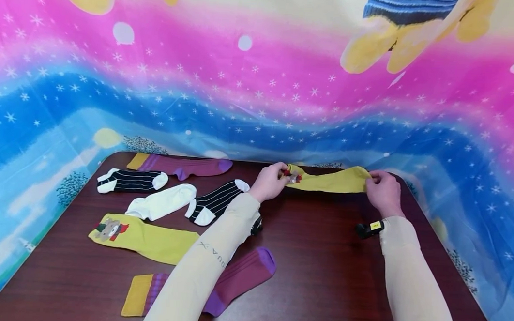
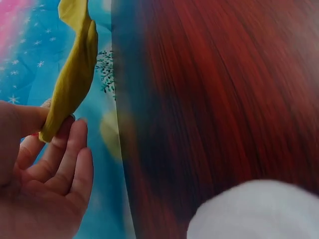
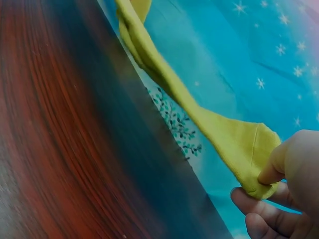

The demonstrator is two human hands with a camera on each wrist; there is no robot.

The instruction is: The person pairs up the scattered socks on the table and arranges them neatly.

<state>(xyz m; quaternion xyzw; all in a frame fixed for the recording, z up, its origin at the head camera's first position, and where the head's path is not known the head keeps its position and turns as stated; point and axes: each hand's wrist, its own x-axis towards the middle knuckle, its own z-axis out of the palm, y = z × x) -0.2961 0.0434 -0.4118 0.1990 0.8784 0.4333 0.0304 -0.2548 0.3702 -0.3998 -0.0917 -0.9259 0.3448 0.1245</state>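
A yellow-green sock (image 1: 332, 180) is stretched sideways between both hands above the far edge of the table. The left hand (image 1: 270, 181) pinches its cuff end, beside the bear patch. At the toe end, the right hand (image 1: 384, 192) pinches the fabric. In the left wrist view, the thumb and fingers of the left hand (image 2: 50, 164) hold the edge of the sock (image 2: 75, 79). The right wrist view shows the right hand (image 3: 284, 189) gripping the tip of the sock (image 3: 219, 134) between thumb and fingers.
On the dark table (image 1: 312, 279) lie a matching yellow-green sock (image 1: 148, 239), two purple socks (image 1: 195, 167) with mustard cuffs, two black striped socks (image 1: 135, 181) and a white sock (image 1: 165, 202). A printed cloth (image 1: 261, 83) hangs behind the table and at its sides.
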